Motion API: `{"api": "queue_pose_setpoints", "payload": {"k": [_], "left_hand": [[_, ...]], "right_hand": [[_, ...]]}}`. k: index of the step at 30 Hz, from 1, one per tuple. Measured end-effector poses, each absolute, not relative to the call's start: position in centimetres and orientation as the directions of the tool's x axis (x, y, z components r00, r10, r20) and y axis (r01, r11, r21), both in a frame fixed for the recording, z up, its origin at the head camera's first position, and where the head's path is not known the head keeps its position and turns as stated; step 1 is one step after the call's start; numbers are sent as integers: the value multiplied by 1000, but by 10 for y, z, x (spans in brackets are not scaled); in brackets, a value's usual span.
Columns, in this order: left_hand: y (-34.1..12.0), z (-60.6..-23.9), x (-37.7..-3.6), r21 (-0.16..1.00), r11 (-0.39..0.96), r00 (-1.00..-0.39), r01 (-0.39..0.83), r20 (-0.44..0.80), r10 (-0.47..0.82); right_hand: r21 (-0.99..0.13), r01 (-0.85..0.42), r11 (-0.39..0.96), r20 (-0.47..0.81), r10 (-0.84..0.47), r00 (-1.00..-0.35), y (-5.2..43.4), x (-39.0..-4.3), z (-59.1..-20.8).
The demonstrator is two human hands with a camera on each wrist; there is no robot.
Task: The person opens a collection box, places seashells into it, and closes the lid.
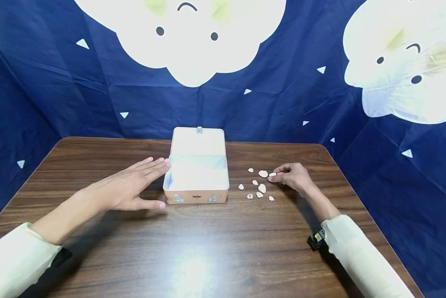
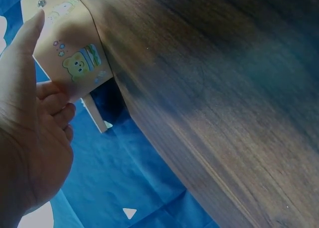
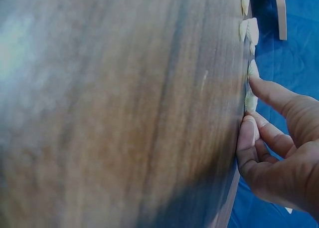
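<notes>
Right grip point(image 1: 291, 176) pinches one small shell point(image 1: 272, 174) w/ fingertips; left grip point(image 1: 133, 188) flat, spread beside open tin point(image 1: 196, 178). Shell prob. light, brittle; hold by edges, gently.

The head view is taken from above and behind both arms, looking forward and down; the whole wooden table point(image 1: 208, 248), the open tin box point(image 1: 197, 178), the small shells point(image 1: 262, 188) and the blue cloth wall are seen from fairly far. The left wrist view is taken very close beside the left hand point(image 2: 30, 138); it is turned sideways, so the table point(image 2: 224, 113) looks tipped, and a box point(image 2: 75, 58) corner with a bear picture is shared with the head view. The right wrist view is also very close and turned; the right hand point(image 3: 279, 153), the shells point(image 3: 249, 31) and the table point(image 3: 124, 113) are shared with the head view.
</notes>
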State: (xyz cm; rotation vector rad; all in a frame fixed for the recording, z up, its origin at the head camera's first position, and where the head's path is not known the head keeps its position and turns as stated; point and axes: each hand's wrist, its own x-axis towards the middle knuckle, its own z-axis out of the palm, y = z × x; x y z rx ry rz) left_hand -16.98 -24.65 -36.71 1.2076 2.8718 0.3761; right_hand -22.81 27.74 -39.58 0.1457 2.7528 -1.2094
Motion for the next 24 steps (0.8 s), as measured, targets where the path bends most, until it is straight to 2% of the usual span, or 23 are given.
{"api": "queue_pose_setpoints", "payload": {"k": [24], "left_hand": [[-248,-368,-169,189,677,-699,712,99,708]], "right_hand": [[-800,139,583,-166,7,-986,281,-235,-386]]}}
